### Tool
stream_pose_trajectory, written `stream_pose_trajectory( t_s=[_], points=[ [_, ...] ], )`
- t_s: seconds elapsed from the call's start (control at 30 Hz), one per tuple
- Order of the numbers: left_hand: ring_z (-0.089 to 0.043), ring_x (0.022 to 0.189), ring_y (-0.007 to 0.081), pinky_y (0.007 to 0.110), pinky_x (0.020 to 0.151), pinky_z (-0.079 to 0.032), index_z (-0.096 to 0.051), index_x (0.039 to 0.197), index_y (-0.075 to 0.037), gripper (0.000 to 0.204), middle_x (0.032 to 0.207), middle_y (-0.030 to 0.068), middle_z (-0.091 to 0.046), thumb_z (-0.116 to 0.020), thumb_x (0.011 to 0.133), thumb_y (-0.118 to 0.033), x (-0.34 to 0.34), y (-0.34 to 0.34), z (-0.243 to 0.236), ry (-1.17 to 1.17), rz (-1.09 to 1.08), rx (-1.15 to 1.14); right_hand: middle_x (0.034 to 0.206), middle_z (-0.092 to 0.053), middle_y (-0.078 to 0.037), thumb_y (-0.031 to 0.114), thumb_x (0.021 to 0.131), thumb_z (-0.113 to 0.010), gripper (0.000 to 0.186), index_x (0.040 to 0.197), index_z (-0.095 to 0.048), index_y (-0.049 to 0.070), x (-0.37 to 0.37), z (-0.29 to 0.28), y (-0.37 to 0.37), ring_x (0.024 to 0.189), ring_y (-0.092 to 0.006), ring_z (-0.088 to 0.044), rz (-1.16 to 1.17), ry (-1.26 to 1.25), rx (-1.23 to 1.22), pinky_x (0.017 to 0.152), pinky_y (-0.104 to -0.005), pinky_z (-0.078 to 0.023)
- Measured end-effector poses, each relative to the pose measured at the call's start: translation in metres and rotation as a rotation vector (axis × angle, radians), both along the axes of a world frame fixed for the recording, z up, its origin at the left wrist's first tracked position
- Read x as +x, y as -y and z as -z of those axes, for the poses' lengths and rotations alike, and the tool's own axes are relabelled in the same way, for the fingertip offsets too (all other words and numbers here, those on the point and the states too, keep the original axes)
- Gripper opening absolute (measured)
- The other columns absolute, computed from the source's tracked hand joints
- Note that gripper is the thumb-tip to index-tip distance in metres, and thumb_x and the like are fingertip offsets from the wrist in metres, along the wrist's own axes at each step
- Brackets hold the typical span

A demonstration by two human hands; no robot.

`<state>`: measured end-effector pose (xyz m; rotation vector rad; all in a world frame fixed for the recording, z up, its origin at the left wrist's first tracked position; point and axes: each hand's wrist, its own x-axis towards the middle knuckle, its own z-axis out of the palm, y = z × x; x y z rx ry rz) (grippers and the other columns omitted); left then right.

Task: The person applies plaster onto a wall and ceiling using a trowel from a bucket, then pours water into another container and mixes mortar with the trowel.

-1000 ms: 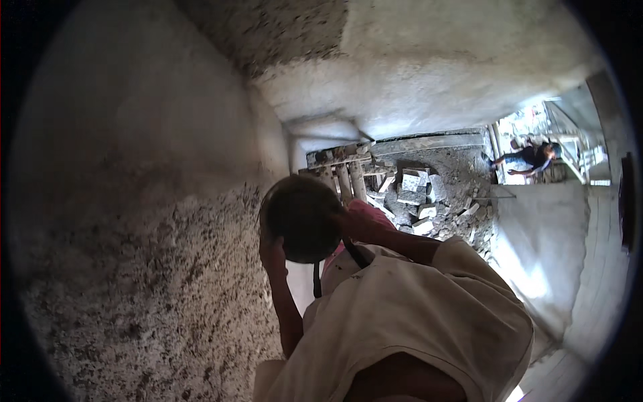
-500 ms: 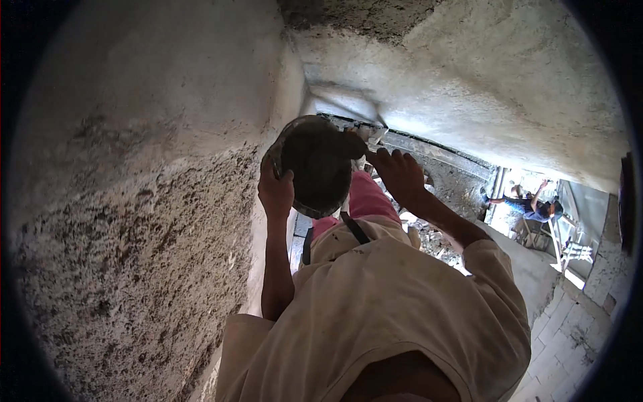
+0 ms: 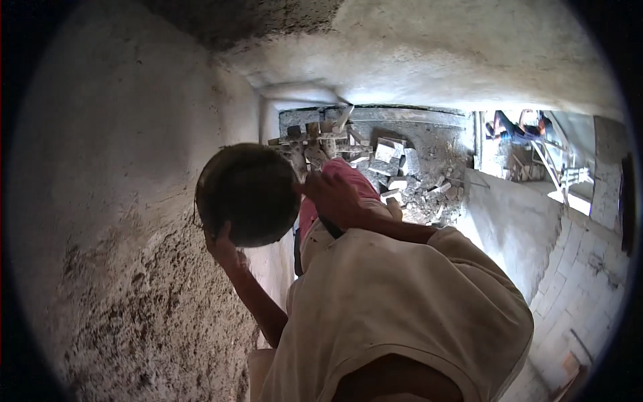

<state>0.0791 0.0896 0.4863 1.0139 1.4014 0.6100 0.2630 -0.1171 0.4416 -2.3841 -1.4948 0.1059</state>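
A dark, round mortar pan (image 3: pixel 268 236) is tilted close to the rough wall on my left. My left hand (image 3: pixel 225 250) grips its lower left edge, thumb on the near side and fingers passing behind. What lies inside the pan is too dark to make out. At the pan's right rim is my right hand (image 3: pixel 333 197), its fingers closed round the handle of a small trowel. The trowel's blade cannot be told apart from the dark pan.
The wall (image 3: pixel 154 321) at left is coarse below and smoother above. Rubble and broken blocks (image 3: pixel 395 164) lie far below, beside wooden planks (image 3: pixel 321 137). Another person (image 3: pixel 519 127) is at the far right near a wooden frame (image 3: pixel 552 167). A pale block wall (image 3: pixel 569 288) stands at right.
The pan has moved left and slightly down, toward the wall, with my left hand on it. My right hand has followed left and down. The trowel blade, visible before, is now lost against the pan.
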Motion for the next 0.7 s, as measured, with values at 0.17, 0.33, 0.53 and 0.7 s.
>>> stream_pose_trajectory(
  t_s=[0.17,0.33,0.53,0.7],
  points=[
    [-0.062,0.107,0.0254,0.035,0.098,-0.047,-0.057,0.133,0.002,0.055,0.126,0.0114,-0.064,-0.066,0.079,0.006,-0.057,-0.008,0.052,-0.057,0.052,0.028,0.098,-0.054,-0.002,0.016,0.082,-0.059,0.042,0.123,-0.062,0.025,-0.022,-0.004,-0.001,0.094,-0.0191,-0.057,-0.086,-0.199,-0.027,0.079,-0.0364,-0.047],
    [-0.059,0.11,0.0252,0.037,0.1,-0.045,-0.057,0.132,0.003,0.055,0.127,0.0129,-0.063,-0.063,0.078,0.008,-0.091,0.02,0.071,-0.103,-0.072,0.011,0.098,-0.055,-0.003,0.014,0.083,-0.059,0.043,0.123,-0.062,0.028,-0.015,0.021,0.002,0.096,-0.021,-0.059,-0.311,-0.159,-0.028,0.081,-0.0375,-0.051],
    [-0.06,0.108,0.0242,0.035,0.098,-0.044,-0.058,0.131,0.003,0.054,0.123,0.0117,-0.064,-0.062,0.077,0.007,-0.124,0.036,0.12,-0.127,-0.142,0.007,0.11,-0.059,-0.004,0.018,0.087,-0.058,0.04,0.126,-0.061,0.023,-0.01,0.028,-0.013,0.098,-0.0231,-0.062,-0.462,-0.189,-0.29,0.081,-0.0392,-0.053],
    [-0.062,0.101,0.0236,0.034,0.094,-0.046,-0.058,0.13,0.001,0.054,0.115,0.0124,-0.067,-0.063,0.077,0.005,-0.109,0.043,0.155,-0.098,-0.192,0.036,0.109,-0.061,-0.006,0.024,0.092,-0.058,0.034,0.126,-0.06,0.022,0.012,0.048,-0.02,0.098,-0.0249,-0.062,-0.428,-0.282,-0.373,0.081,-0.0399,-0.053]
  ],
)
